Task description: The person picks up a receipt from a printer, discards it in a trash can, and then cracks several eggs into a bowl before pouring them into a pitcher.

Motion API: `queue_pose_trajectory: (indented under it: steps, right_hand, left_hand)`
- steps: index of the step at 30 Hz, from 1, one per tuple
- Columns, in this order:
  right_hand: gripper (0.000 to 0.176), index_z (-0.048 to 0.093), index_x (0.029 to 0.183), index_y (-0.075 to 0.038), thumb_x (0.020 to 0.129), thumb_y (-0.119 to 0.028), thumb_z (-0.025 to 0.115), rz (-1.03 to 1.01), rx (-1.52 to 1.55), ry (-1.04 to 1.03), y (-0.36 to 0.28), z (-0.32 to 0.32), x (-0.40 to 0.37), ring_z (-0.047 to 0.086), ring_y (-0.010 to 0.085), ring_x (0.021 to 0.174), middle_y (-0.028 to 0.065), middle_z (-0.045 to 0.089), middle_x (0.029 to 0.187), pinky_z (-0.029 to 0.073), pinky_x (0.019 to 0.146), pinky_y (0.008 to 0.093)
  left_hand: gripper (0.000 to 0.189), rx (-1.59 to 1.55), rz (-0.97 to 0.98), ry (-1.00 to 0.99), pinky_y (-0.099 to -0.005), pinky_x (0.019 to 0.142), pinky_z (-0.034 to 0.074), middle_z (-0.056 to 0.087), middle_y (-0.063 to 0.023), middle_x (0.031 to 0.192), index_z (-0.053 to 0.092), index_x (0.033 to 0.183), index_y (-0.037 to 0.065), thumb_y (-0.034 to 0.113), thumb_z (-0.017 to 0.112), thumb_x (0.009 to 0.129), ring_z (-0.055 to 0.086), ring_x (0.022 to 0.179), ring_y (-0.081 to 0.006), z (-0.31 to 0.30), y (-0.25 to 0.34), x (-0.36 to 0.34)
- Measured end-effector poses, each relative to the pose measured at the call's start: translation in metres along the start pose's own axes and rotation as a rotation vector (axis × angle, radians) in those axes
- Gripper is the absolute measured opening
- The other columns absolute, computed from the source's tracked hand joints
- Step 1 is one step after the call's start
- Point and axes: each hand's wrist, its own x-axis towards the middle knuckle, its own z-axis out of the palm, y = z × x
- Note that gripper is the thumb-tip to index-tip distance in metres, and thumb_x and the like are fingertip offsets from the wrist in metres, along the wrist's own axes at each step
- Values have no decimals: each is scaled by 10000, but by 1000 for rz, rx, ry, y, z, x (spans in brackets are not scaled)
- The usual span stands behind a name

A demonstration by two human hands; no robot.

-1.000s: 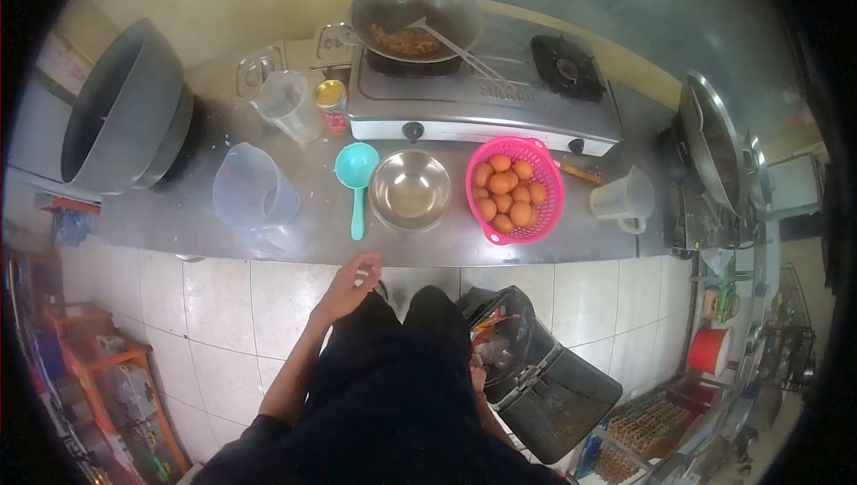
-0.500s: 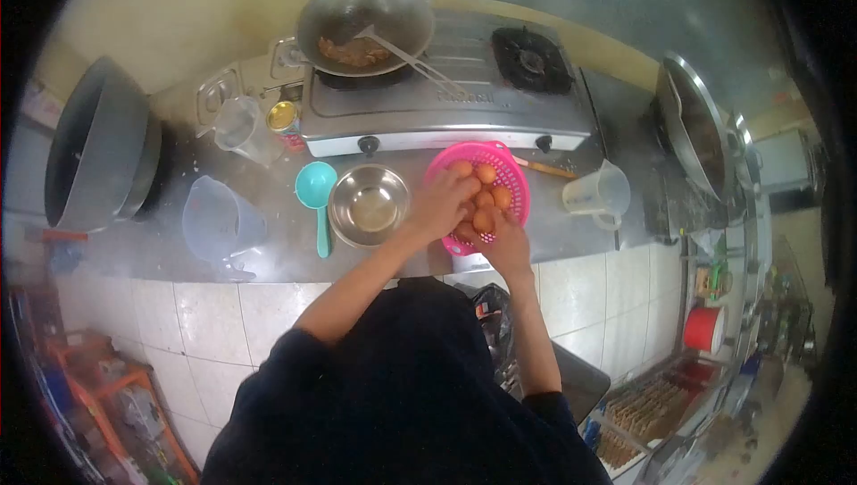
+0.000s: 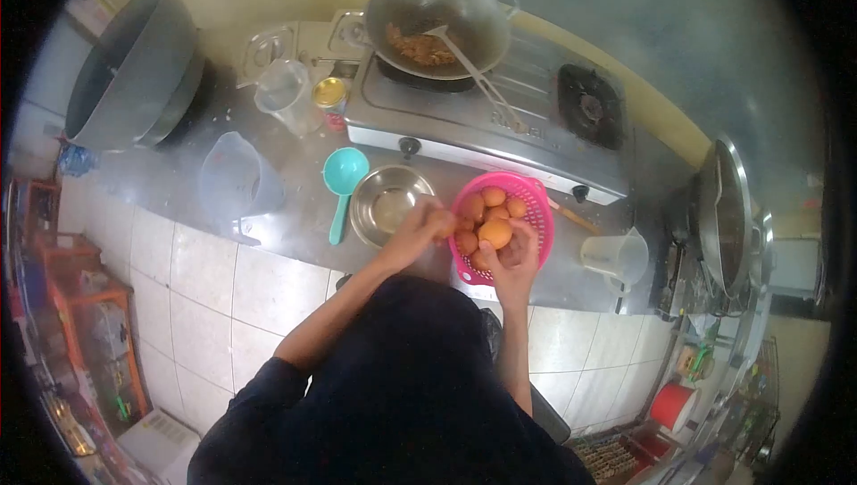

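Brown eggs [image 3: 494,196] lie in a pink perforated plastic basket [image 3: 544,239] on the steel counter. My right hand [image 3: 518,272] is over the basket's near side, its fingers closed around an egg [image 3: 495,234]. Between the basket and a steel bowl [image 3: 390,206], my left hand [image 3: 415,237] is curled around a brownish rounded egg [image 3: 441,224], somewhat blurred and partly covered by the fingers. The bowl has no egg in it. To its left is a turquoise long-handled scoop [image 3: 345,172].
Behind stands a gas stove [image 3: 500,132] with a wok [image 3: 437,16] of browned food and a spatula [image 3: 473,70]. Plastic jugs [image 3: 239,181] flank the work spot, one measuring jug [image 3: 616,257] at right. A can [image 3: 330,101] stands by the stove, a large grey pan [image 3: 134,74] at far left.
My left hand has left the basket and moved left toward the bowl with an egg. My right hand has lifted an egg above the others. The view has tilted and shifted.
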Motion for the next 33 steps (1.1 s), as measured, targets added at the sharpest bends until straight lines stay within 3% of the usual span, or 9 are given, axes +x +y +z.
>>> queue_pose_trajectory:
  steps: [2,3,7,16,19,22,25,28,33]
  right_hand:
    - [475,566,1216,-24,798,-35,792,-156,-129,-54,-6,32,4,610,231,1092,117,583,1214,505,937,344]
    - [482,614,1202,-26,763,-41,812,-357,-406,-92,-14,45,9,625,267,1069,133,613,1162,514,903,350]
    - [535,647,1245,-76,741,-62,825,-337,-452,-274,-6,96,11,629,287,1055,138,624,1142,519,894,359]
    - [544,635,1264,-73,756,-99,826,-455,-487,-195,-7,120,5,618,294,1074,144,603,1162,518,906,361]
    - [519,614,1265,-60,779,-62,797,-325,-545,-284,-1,130,8,621,259,1047,125,613,1171,514,881,352]
    - [525,548,1325,-75,840,-62,748,-13,-39,-224,27,125,14,611,204,1037,83,598,1200,518,873,336]
    - [482,519,1347,-76,898,-111,690,409,146,-376,28,97,33,581,171,1112,81,592,1236,495,922,314]
    - [468,535,1333,-71,901,-152,695,226,-142,-603,23,93,47,589,167,1103,80,606,1237,482,943,305]
    - [474,600,1289,-94,856,-213,752,85,-278,-720,1,94,63,643,184,1071,88,670,1189,495,928,313]
  left_hand:
    - [416,52,53,207,-294,888,479,577,-88,1148,503,1309,98,404,413,1043,563,1083,-165,-13,-7,-12]
    - [471,79,79,310,-292,888,481,580,-90,1155,494,1328,96,457,351,1062,567,1089,-166,-19,-8,-16]
    - [714,-123,19,353,-350,1030,406,549,-149,1285,461,1365,45,591,140,1035,521,1216,-231,-26,13,-29]
    - [799,-51,82,310,-356,1027,397,512,-118,1307,407,1411,42,644,75,1004,511,1199,-218,-46,30,-47]
    - [758,-19,106,322,-352,1013,406,513,-116,1302,401,1422,37,616,119,1023,512,1186,-206,-44,33,-48]
    - [606,-49,97,159,-331,989,423,511,-115,1301,403,1426,41,509,292,1058,509,1182,-193,-66,20,-43]
    - [549,131,85,56,-345,998,440,524,-147,1333,378,1447,42,378,494,1029,547,1182,-206,-76,37,-49]
    - [588,207,223,-13,-354,1036,439,513,-152,1360,347,1469,43,259,607,987,533,1233,-227,-82,50,-46]
    - [620,242,200,-202,-350,1063,424,418,-126,1432,303,1494,71,149,624,969,438,1328,-218,-94,59,-33]
